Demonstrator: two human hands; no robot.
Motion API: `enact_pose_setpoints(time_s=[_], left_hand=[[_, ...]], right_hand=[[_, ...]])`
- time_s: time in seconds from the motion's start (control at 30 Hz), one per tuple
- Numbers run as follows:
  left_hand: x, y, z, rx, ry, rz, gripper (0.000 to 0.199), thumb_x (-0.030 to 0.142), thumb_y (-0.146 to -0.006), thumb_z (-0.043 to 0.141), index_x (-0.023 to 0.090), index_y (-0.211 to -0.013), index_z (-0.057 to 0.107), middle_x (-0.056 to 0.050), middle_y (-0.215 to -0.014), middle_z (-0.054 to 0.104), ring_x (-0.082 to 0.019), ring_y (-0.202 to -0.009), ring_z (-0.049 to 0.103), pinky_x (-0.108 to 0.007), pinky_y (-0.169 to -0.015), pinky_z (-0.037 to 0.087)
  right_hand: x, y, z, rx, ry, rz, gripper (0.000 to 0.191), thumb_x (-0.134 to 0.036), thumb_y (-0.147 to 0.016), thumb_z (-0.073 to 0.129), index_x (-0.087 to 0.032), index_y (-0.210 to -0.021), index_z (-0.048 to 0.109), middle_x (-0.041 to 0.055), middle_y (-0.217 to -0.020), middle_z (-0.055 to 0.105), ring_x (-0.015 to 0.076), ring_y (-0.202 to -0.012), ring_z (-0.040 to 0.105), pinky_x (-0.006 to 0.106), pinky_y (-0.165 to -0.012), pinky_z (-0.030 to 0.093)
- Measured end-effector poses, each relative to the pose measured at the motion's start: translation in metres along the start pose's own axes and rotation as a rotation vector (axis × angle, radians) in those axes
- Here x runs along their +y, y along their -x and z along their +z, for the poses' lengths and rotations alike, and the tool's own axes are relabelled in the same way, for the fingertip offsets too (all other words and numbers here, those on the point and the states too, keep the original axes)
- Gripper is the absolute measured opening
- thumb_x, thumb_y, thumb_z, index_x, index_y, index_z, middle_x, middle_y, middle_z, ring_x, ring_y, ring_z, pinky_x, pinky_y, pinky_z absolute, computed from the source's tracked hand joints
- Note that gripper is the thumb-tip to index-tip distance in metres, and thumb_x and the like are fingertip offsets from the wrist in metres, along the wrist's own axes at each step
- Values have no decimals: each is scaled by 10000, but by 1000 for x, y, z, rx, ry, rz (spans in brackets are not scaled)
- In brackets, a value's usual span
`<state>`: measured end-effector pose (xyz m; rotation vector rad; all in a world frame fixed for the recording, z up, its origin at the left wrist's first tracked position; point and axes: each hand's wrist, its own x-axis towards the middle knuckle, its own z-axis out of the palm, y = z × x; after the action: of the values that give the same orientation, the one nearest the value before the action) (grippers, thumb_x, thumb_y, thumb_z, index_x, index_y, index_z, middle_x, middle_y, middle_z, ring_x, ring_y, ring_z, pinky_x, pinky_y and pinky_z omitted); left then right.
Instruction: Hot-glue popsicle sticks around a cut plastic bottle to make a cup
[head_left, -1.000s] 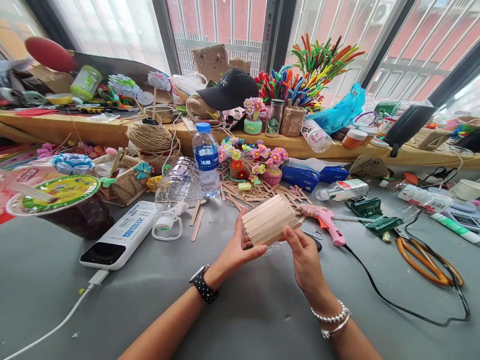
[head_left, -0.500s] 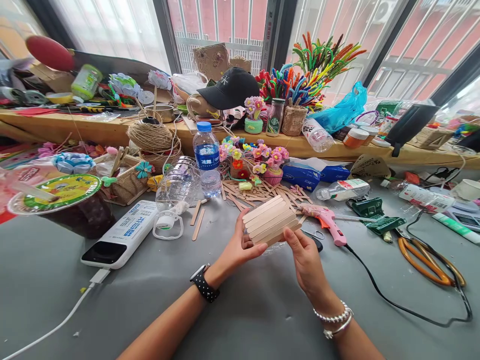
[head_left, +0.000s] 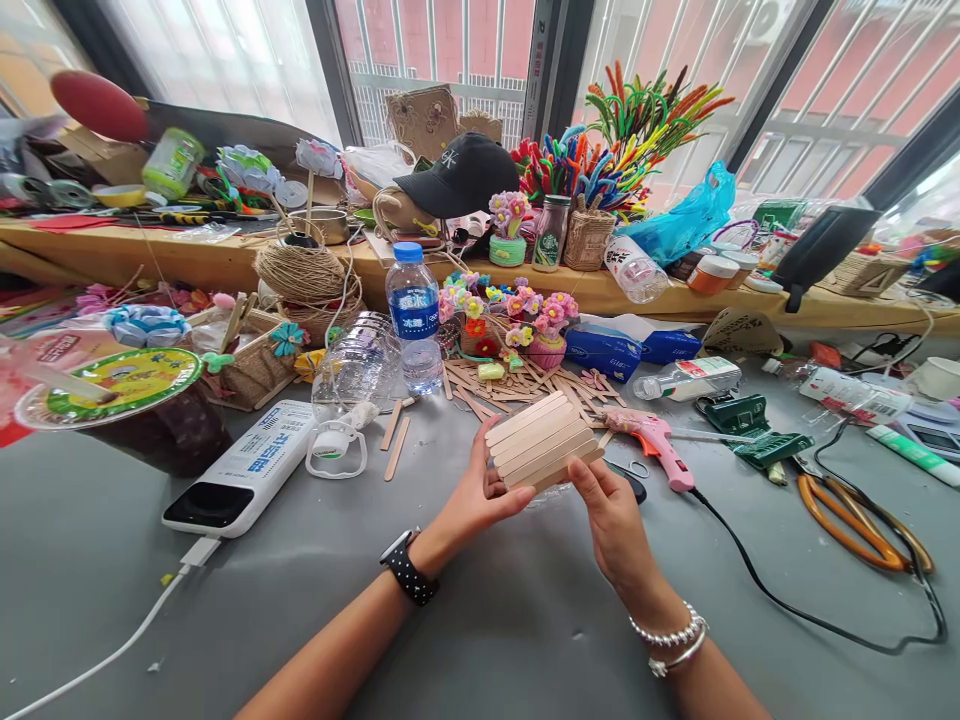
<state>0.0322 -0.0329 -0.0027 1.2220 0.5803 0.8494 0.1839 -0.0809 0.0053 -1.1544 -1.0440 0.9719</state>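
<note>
A panel of several popsicle sticks [head_left: 541, 440], laid side by side, is held tilted above the grey table. My left hand [head_left: 480, 490] grips its left end, thumb along the lower edge and the other fingers mostly hidden behind. On the right end, my right hand [head_left: 609, 510] pinches the lower corner with the thumb in front. Behind the panel lies a heap of loose popsicle sticks [head_left: 517, 388]. A pink glue gun [head_left: 654, 440] rests just right of my right hand, its black cord trailing forward. Part of a dark object with a metal loop shows beside that hand.
A water bottle [head_left: 414, 320] stands behind my left hand. To the left are a white power bank [head_left: 244, 470] and a lidded drink cup [head_left: 142, 410]. Orange-handled scissors [head_left: 855, 525] lie at right. A crowded wooden ledge [head_left: 465, 255] runs along the window.
</note>
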Motion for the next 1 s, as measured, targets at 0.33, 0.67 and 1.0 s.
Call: enact_pose_setpoints(time_s=[0.33,0.67,1.0], left_hand=[[-3,-2,-2,79,-64,18,1119,479,-546,740,288,-1379,18,-129,-1384,301,-317,-1079,496,-443,-915,401],[-2,-1,-5,62,-149,40,882,401,-637,711,228,-1339,205,-140,-1399,241,-315,-1258,288,-445,-1015,291],[5,2,-3,56,-136,109,688,317,-716,662,303,-1284,274,-72,-1351,342,-278,-1229,349,-425,-1009,306]], right_hand=[[-4,2,-7,-60,168,34,226,-416,-686,636,-206,-757,678,58,-922,649,231,-937,553,368,-855,386],[-5,5,-4,-64,148,41,228,-415,-729,592,-200,-732,670,26,-710,663,184,-738,591,320,-746,424],[-2,6,3,-116,13,53,169,-361,-747,594,-212,-811,641,14,-802,659,163,-795,584,287,-761,427]])
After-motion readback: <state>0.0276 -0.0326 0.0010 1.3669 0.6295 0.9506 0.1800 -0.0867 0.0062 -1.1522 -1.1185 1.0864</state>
